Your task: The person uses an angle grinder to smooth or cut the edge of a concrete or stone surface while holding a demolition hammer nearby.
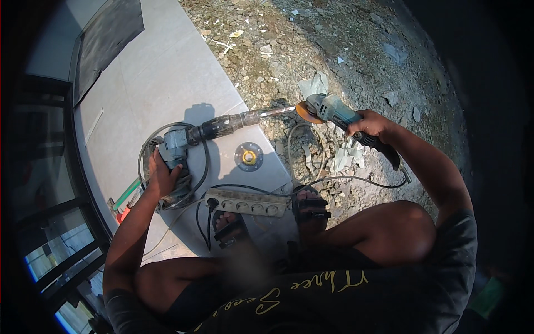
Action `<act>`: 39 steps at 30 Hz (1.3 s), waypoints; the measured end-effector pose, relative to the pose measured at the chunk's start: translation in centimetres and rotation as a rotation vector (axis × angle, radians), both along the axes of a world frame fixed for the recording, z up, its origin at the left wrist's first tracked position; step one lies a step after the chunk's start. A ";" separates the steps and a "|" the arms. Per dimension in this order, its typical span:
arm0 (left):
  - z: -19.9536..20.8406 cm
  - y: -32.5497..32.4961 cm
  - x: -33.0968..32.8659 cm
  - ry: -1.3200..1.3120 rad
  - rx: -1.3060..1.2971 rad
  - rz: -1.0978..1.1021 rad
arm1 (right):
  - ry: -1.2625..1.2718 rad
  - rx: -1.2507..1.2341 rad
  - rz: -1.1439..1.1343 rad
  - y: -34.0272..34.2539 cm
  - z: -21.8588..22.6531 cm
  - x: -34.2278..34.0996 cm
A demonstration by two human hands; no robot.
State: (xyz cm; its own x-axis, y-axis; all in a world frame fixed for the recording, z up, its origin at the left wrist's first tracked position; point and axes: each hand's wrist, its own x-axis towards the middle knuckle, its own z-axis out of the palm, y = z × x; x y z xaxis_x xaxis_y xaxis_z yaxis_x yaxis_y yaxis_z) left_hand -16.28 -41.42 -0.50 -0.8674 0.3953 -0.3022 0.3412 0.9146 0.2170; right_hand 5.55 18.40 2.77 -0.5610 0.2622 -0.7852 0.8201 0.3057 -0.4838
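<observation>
My left hand [162, 175] grips the rear body of a hammer drill [214, 128], which lies over the tiled slab pointing right. A long metal chisel bit [277, 111] sticks out of its nose past the tile edge. My right hand [371, 124] is closed round the body of a teal and black angle grinder [340, 113]. Its orange disc [309, 113] is at the chisel's tip; whether the two touch I cannot tell. On the tile below the drill lies a dark round disc [248, 157] with a yellow centre.
A power strip [247, 204] with a black plug in it lies by my sandalled feet. Cables [356, 178] loop around both tools. Right of the tile [183, 61] is rubble ground [261, 50] with paper scraps. Dark framed glass [47, 156] stands at left, near a green and red object [127, 195].
</observation>
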 end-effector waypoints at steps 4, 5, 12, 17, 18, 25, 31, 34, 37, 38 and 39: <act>0.1 0.2 0.0 0.003 -0.018 0.005 | 0.004 0.007 0.008 0.3 -0.4 0.1; 0.1 0.2 0.0 0.002 -0.017 0.005 | -0.005 -0.004 0.005 0.3 -0.4 0.1; -0.2 -0.3 -0.1 -0.005 -0.007 -0.002 | 0.028 -0.015 0.006 -0.7 0.4 -0.9; -0.1 -0.2 -0.2 -0.016 0.000 0.004 | 0.016 -0.046 0.006 -0.6 0.5 -0.8; 0.0 -0.1 -0.2 -0.025 0.001 0.007 | 0.004 -0.048 0.003 -0.6 0.6 -0.7; 0.2 0.1 -0.1 -0.014 -0.008 -0.002 | -0.008 -0.016 -0.015 0.0 0.2 -0.2; 0.2 -0.1 -0.1 -0.019 -0.009 0.006 | 0.016 0.004 0.032 -0.5 0.3 -1.1; 0.4 0.3 -0.1 -0.052 -0.017 0.022 | -0.003 -0.004 -0.002 -0.2 0.1 -1.0; 0.1 0.2 -0.3 -0.038 -0.014 0.010 | -0.024 -0.057 0.007 0.9 -0.9 -0.5; 0.1 0.2 -0.3 -0.038 -0.013 0.011 | -0.004 -0.041 0.008 1.0 -1.1 -0.2; 0.3 0.2 -0.3 -0.036 -0.018 0.014 | 0.014 -0.027 0.008 0.9 -1.2 -0.1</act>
State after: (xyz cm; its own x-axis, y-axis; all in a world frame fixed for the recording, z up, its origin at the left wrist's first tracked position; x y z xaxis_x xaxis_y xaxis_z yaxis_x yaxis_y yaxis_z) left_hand -16.53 -41.21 -0.24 -0.8613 0.3772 -0.3406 0.3202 0.9232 0.2127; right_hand 5.42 19.32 1.59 -0.5736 0.2364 -0.7843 0.8110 0.2985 -0.5031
